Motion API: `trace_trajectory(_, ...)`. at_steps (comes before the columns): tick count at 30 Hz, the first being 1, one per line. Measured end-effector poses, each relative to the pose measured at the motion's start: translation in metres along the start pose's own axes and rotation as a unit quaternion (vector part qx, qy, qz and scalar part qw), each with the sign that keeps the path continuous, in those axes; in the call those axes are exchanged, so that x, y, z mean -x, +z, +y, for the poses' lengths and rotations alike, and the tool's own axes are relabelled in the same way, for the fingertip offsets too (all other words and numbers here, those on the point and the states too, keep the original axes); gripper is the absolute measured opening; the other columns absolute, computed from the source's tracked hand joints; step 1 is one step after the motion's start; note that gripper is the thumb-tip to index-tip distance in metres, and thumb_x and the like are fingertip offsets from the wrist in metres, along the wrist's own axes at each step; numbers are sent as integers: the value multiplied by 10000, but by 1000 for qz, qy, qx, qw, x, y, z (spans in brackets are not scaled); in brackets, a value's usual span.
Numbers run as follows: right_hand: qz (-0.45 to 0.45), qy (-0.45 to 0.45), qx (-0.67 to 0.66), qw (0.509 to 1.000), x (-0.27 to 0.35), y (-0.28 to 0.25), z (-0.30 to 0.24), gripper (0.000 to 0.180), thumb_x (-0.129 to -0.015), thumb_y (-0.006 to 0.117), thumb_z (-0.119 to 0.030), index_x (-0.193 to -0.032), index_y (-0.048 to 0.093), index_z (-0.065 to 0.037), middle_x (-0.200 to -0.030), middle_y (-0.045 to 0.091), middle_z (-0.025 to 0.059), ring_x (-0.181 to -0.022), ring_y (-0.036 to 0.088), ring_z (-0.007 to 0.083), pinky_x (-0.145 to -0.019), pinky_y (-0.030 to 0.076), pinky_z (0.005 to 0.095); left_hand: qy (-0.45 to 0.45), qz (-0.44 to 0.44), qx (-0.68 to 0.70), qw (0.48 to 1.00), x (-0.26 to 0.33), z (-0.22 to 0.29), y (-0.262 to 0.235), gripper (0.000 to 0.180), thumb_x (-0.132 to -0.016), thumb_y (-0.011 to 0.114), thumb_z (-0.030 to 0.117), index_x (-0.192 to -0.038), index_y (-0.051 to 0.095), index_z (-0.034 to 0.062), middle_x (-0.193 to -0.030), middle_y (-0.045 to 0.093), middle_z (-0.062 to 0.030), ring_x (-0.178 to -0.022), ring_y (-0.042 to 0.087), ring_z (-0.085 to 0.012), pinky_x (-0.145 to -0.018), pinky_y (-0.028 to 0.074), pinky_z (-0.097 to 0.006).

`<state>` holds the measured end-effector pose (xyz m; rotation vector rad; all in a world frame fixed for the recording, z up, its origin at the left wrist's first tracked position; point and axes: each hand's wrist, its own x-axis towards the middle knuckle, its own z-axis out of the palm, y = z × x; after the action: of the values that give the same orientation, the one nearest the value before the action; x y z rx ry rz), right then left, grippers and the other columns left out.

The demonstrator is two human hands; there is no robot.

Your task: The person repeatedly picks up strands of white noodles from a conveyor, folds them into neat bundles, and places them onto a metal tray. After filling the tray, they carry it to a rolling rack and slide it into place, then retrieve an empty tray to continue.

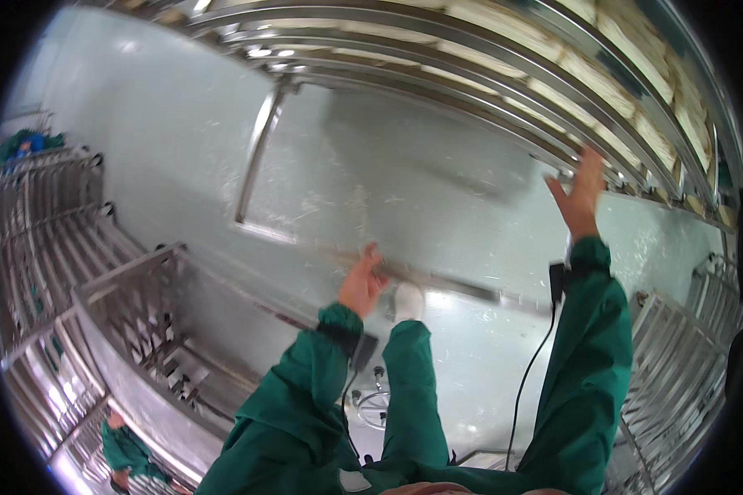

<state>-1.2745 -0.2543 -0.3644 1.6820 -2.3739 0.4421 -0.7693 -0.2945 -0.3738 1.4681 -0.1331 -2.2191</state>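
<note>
My right hand reaches up to the lower rails of a tall metal rack, thumb spread away from the fingers. Its fingertips overlap a rail, and whether they touch it I cannot tell. Pale, whitish bundles lie in rows on the rack's tiers. Lower and to the left, my left hand hangs in the air over a metal floor-level bar, its fingers loosely bent and apart, slightly blurred. Nothing shows in either hand. Both sleeves are green, with a small dark device and cable at each wrist.
A deep stainless steel trough stands at my left, beside slatted metal carts. More metal racking is at the right. My white shoe is close to the bar on the pale floor. A person in green is at lower left.
</note>
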Motion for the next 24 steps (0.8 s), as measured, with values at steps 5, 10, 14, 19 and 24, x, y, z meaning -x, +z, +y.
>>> trace_trajectory(5,-400,365,9,840,217,-98,-12,914,-843,721,-662,-1308,571,110,-1027,694,272,-918,685,418,-800,565,499,-63,1,13,998,191,13,-34,554,-952,641,98,-1475,474,21,-1297,621,-95,-1175,599,-231,-1061,460,-416)
trace_trajectory(10,-207,625,-313,685,308,-179,-101,555,-952,623,-583,-691,480,-114,-561,446,10,-447,433,140,-419,344,317,-22,-21,-23,999,324,41,-67,532,-959,639,86,-1444,480,-62,-1320,640,-181,-1241,605,-291,-1105,453,-412)
trace_trajectory(14,-198,573,-318,729,311,-217,-172,576,-953,607,-603,-737,490,-82,-608,456,23,-490,447,146,-435,356,314,-11,-54,-131,990,425,45,-119,572,-987,619,126,-1518,440,9,-1388,612,-72,-1211,587,-160,-1040,478,-321)
trace_trajectory(19,-179,435,-348,811,245,-233,-239,543,-981,584,-576,-836,547,-54,-651,474,30,-541,469,154,-459,383,320,34,-130,-133,982,545,-7,-216,596,-1029,612,311,-1542,432,66,-1428,582,-70,-1243,563,-154,-1031,473,-302)
trace_trajectory(24,-220,220,-406,859,168,-242,-362,522,-1009,576,-515,-872,561,-12,-674,492,40,-546,478,148,-447,399,343,35,-116,-208,971,634,-94,-326,607,-1009,625,422,-1503,495,94,-1407,598,-79,-1212,592,-175,-1023,479,-309)
